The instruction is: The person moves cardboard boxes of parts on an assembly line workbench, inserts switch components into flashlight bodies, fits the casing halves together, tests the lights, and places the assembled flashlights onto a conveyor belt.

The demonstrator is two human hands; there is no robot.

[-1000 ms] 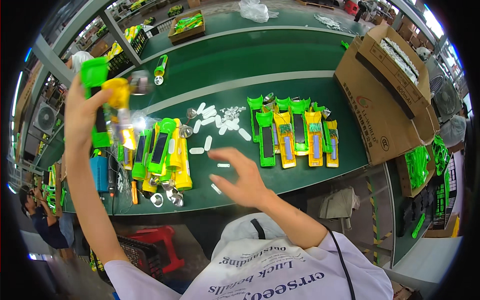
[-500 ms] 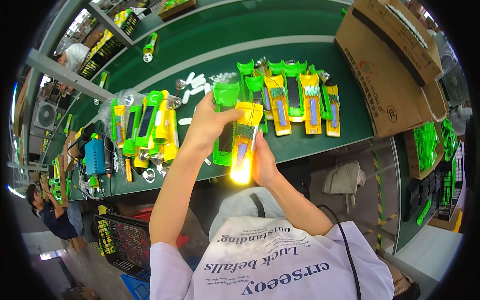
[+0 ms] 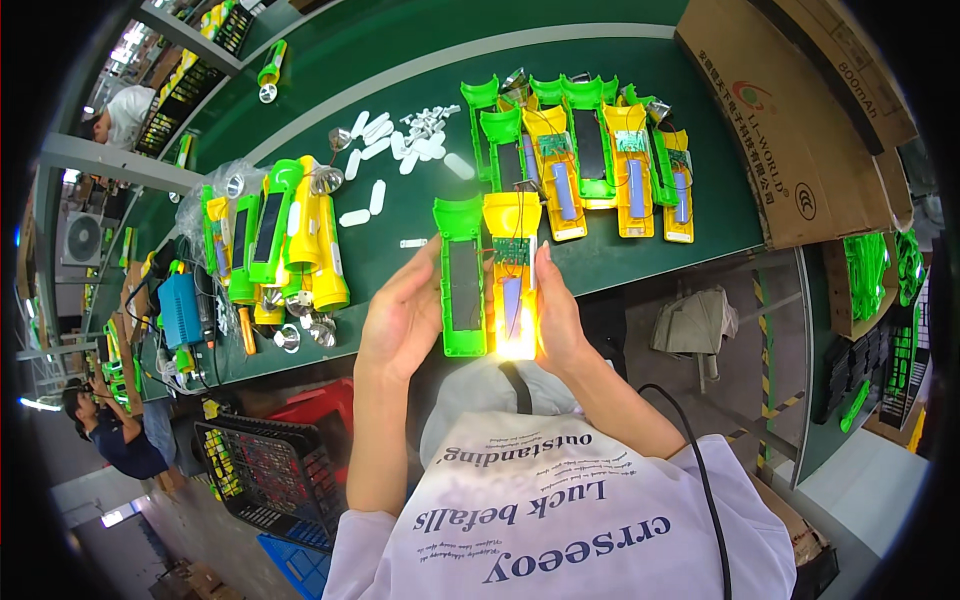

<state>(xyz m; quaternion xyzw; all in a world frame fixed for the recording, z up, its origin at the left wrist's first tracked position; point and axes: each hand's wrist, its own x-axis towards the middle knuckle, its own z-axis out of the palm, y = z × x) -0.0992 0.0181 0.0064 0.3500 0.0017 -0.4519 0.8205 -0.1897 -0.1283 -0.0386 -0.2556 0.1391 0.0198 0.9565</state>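
Observation:
An opened flashlight is held upright between my hands at the bench's near edge. Its green half shell (image 3: 462, 335), with a dark panel inside, rests against my left hand (image 3: 395, 312), which grips it along the left edge. Close beside it, my right hand (image 3: 562, 318) holds the yellow half shell (image 3: 513, 215) by its right side. That half carries a green circuit board (image 3: 514, 251) and a lilac battery cell (image 3: 511, 297). Thin wires are visible by the board. Bright yellow-white light glows at its lower end. Fingers behind the shells are mostly hidden.
Several opened flashlights (image 3: 632, 190) lie on the right of the green bench. A pile of green and yellow flashlights (image 3: 275, 225) sits left, near a blue box-shaped device (image 3: 180, 308). Small white parts (image 3: 376, 197) are scattered between. A large cardboard box (image 3: 800, 150) stands at right.
The two half shells have gone from tilted and overlapping to side by side and upright. My left hand has shifted from their upper end down to the green half's left edge.

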